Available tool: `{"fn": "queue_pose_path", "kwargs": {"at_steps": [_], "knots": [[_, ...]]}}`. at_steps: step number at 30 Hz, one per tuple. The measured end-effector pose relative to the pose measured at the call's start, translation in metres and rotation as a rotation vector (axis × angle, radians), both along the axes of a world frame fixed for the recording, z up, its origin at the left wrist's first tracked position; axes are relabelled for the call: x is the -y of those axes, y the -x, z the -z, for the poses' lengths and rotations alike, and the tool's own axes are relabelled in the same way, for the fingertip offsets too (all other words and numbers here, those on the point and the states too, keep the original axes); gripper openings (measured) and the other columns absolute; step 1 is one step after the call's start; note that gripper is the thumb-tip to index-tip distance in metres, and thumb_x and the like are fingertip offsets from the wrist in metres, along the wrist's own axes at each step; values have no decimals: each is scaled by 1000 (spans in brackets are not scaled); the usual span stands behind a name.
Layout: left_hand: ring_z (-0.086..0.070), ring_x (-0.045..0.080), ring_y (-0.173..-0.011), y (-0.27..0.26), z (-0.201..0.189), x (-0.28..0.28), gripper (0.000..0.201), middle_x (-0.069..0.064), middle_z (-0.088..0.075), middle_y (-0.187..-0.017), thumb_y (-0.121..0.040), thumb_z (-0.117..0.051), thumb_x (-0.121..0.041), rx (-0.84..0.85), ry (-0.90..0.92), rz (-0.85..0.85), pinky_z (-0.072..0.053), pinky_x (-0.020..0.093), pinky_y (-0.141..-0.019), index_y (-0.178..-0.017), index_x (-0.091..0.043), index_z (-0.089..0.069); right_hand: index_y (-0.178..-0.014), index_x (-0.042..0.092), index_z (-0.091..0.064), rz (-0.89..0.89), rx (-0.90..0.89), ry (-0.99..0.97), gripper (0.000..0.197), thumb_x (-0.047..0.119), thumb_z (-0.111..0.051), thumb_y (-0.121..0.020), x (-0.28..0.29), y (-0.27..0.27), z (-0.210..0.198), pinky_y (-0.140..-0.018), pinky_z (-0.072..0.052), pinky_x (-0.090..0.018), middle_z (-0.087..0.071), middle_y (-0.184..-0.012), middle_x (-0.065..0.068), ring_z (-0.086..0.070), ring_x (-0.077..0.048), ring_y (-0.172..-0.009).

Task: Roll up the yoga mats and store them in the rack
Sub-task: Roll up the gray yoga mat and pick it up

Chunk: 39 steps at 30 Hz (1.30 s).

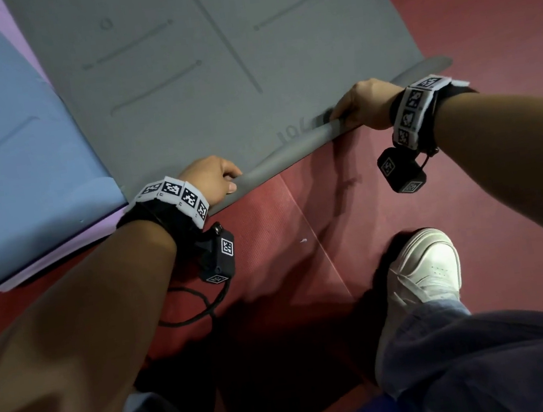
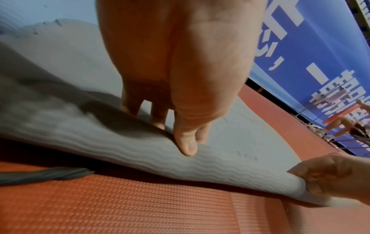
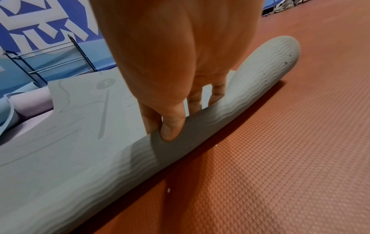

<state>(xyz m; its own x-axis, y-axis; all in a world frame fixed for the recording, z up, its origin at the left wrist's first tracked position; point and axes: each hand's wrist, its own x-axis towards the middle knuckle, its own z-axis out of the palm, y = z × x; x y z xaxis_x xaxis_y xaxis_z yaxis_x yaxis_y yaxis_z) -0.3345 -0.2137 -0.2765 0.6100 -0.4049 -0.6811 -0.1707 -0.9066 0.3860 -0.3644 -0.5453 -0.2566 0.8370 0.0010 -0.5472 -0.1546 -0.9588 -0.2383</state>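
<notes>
The grey yoga mat lies spread on the red floor, stretching away beyond both hands, with its near edge curled up and over into a low, loose roll. The left hand holds that curled edge near its left end: the thumb presses on the ribbed underside that has turned outward, while the fingers reach over onto the smooth printed face just beyond, so the lip is pinched between them. The right hand grips the same edge further to the right in the same way, thumb on the ribbed side nearest the wrist and fingers hooked over the top of the curl. To the right of this hand the roll runs on to its free end, which rests on the floor.

Left of the left hand, a blue mat lies flat with a lilac mat showing beneath its edges; the grey mat overlaps them. Beyond the right hand, at the far end of the grey mat, a dark wire rack stands against a blue banner. Below the right forearm, a white shoe is planted on the floor.
</notes>
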Motion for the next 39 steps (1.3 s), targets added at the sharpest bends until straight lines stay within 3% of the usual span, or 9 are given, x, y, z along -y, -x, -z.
{"fn": "queue_pose_path", "kwargs": {"at_steps": [3, 5, 12, 19, 22, 26, 29, 33, 39], "knots": [[-63, 19, -93, -4, 0, 0, 20, -8, -64, -88, -88, -71, -8, -3, 24, -86, -46, 30, -85, -102, -19, -62, -114, 23, -69, 9, 10, -29, 34, 8, -66, -84, 0, -4, 1, -92, -51, -38, -68, -107, -1, -62, -25, -103], [-64, 20, -90, -5, -1, 3, 21, -6, -65, -85, -86, -73, -9, 13, 1, -68, -48, 31, -84, -90, -24, -60, -109, 21, -65, 13, 13, -32, 29, 6, -66, -84, -1, -5, 3, -90, -51, -39, -67, -102, 1, -62, -26, -101], [-63, 19, -89, 7, -5, 10, 21, -6, -65, -86, -84, -76, -13, 103, -60, -149, -47, 29, -79, -85, -29, -62, -100, 26, -68, 67, 10, -15, 27, 7, -68, -81, -6, -4, 4, -89, -53, -42, -66, -99, 3, -62, -26, -99], [-65, 26, -103, 18, -12, 13, 26, -1, -66, -120, -82, -77, -13, 180, -93, -229, -53, 39, -91, -74, -30, -59, -102, 29, -70, 98, 53, 52, 26, 12, -68, -82, -11, -2, 5, -89, -52, -42, -68, -109, 0, -61, -27, -104], [-66, 27, -101, 19, -12, 13, 24, 2, -71, -111, -84, -74, -10, 182, -76, -241, -54, 40, -91, -74, -27, -60, -104, 28, -71, 102, 93, 91, 27, 11, -68, -82, -13, -1, 4, -87, -48, -40, -64, -112, -1, -58, -27, -108], [-66, 28, -100, 26, -12, 11, 16, 2, -72, -106, -85, -73, -14, 235, -57, -270, -54, 37, -88, -94, -27, -71, -103, 31, -72, 67, 187, 157, 25, 16, -68, -84, -17, 5, 5, -88, -43, -44, -55, -114, -5, -46, -31, -112], [-64, 31, -100, 30, -15, 11, 14, 3, -70, -104, -86, -72, -15, 284, -58, -264, -51, 34, -84, -91, -26, -66, -98, 33, -75, 47, 277, 212, 21, 19, -67, -85, -22, 10, 4, -89, -40, -42, -55, -110, -6, -48, -34, -109], [-59, 33, -103, 32, -18, 13, 20, 6, -66, -104, -87, -69, -11, 336, -61, -240, -49, 35, -83, -78, -24, -57, -99, 24, -76, 85, 266, 151, 26, 7, -61, -86, -27, 13, 4, -74, -43, -33, -57, -109, -7, -58, -33, -102], [-49, 32, -106, 37, -17, 14, 22, 1, -50, -93, -87, -64, -3, 357, -70, -193, -44, 36, -80, -81, -24, -61, -109, 18, -72, -5, 353, 167, 26, 13, -61, -86, -31, 34, 13, -73, -52, -43, -52, -107, -12, -50, -35, -103]]}}
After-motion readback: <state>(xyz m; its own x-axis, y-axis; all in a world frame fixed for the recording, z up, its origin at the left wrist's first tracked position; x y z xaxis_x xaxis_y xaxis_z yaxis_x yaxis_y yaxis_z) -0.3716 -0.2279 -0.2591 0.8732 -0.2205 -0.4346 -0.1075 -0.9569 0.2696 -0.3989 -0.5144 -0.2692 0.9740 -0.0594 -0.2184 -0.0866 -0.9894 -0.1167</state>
